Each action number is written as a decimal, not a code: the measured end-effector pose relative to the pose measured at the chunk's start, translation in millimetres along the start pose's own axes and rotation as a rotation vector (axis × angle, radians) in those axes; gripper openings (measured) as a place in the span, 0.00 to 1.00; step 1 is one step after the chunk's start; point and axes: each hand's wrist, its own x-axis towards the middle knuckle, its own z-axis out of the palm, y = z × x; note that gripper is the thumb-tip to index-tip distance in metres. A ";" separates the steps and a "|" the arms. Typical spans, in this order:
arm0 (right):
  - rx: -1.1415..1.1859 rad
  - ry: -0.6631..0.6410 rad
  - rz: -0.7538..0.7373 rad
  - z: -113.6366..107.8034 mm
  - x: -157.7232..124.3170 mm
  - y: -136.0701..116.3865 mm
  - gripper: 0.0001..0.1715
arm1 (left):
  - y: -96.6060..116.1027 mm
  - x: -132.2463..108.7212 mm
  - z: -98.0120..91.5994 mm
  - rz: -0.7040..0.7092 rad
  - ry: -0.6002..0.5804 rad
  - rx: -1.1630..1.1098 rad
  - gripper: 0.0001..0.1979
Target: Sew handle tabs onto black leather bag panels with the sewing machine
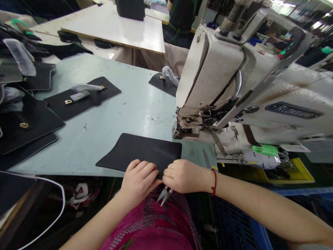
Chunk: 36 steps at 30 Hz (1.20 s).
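A flat black leather panel lies at the front edge of the pale green table, with a loose dark thread on its face. My left hand is closed on the near edge of this panel, fingers curled over it. Beside it, almost touching, my right hand is closed at the panel's near right corner. Small thread snips stick out below my right hand, blades parted and pointing down toward my lap. Where the right fingers meet the snips and the panel is partly hidden.
A sewing machine stands close on the right. Black panels with gold buckles lie at the left, and another panel lies behind the machine head. A yellow basket and a blue crate sit lower right. A person stands beyond.
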 end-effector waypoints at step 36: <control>0.753 0.237 1.040 21.8 -53.1 -24.7 0.14 | -12.7 57.0 -21.8 -0.016 -0.590 -0.451 0.05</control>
